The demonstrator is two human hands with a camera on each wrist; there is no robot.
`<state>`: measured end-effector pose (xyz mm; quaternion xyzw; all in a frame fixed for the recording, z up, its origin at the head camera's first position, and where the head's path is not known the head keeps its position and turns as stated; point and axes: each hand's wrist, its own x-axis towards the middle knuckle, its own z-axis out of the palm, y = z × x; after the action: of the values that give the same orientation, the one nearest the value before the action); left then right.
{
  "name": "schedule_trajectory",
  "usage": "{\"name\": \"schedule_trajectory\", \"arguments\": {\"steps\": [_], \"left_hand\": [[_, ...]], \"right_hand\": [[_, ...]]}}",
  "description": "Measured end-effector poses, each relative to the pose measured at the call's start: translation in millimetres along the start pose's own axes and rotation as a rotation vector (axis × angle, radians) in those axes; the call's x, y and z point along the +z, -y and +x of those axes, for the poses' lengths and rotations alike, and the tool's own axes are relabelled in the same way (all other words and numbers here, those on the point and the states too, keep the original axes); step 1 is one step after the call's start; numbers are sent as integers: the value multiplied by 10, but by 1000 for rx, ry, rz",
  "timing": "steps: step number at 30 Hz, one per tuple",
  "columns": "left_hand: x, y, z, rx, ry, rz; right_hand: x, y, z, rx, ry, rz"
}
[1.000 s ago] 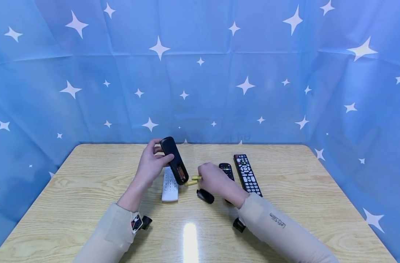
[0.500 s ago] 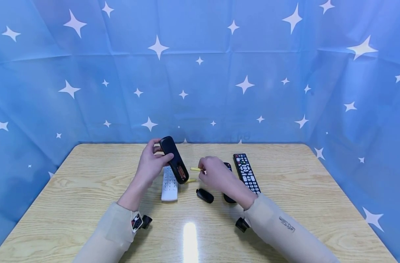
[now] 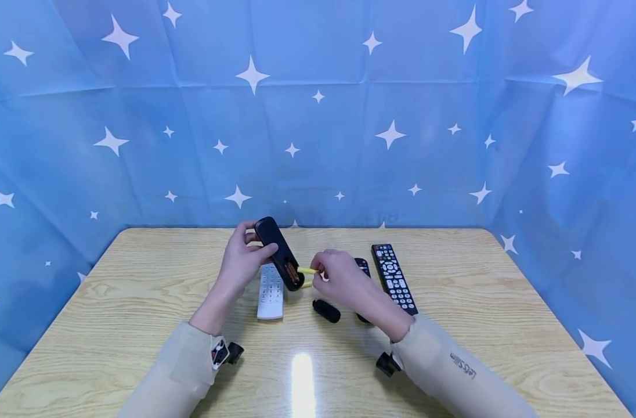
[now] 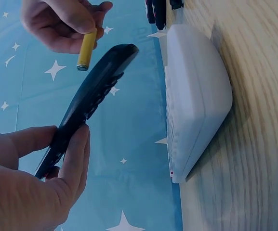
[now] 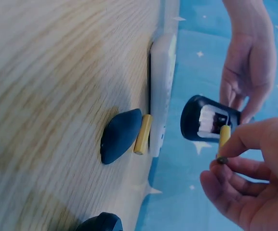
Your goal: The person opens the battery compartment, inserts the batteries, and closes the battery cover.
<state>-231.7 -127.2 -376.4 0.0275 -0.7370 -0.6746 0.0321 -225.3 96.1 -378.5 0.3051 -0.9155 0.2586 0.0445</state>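
My left hand (image 3: 242,259) grips a black remote control (image 3: 274,244) above the table, its back turned up and the battery compartment (image 3: 292,271) uncovered at the near end. Between thumb and fingers of my right hand (image 3: 341,278) is a yellow battery (image 5: 224,137), its tip beside the compartment. In the left wrist view this battery (image 4: 86,50) points down past the remote's end. A second yellow battery (image 5: 143,134) lies on the table next to the small black battery cover (image 5: 122,136).
A white remote (image 3: 270,293) lies under the held one. On the right, a black remote (image 3: 393,276) with white buttons lies beyond another black remote (image 3: 362,266), partly hidden by my right hand. A blue starred curtain (image 3: 318,116) rises behind the wooden table (image 3: 156,278).
My right hand lifted one battery off the table and brought it left to the compartment of the remote. The left hand has barely moved, tilting the remote slightly.
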Motion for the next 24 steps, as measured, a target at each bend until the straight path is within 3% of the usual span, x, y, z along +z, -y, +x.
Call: {"name": "schedule_trajectory", "arguments": {"steps": [11,24], "left_hand": [[66,8,-25,30,-6,-75],[99,11,-26,22,0,-113]], "right_hand": [[41,31,-67,-20,-4,40],[54,33,-102,-91,-73,57]]}}
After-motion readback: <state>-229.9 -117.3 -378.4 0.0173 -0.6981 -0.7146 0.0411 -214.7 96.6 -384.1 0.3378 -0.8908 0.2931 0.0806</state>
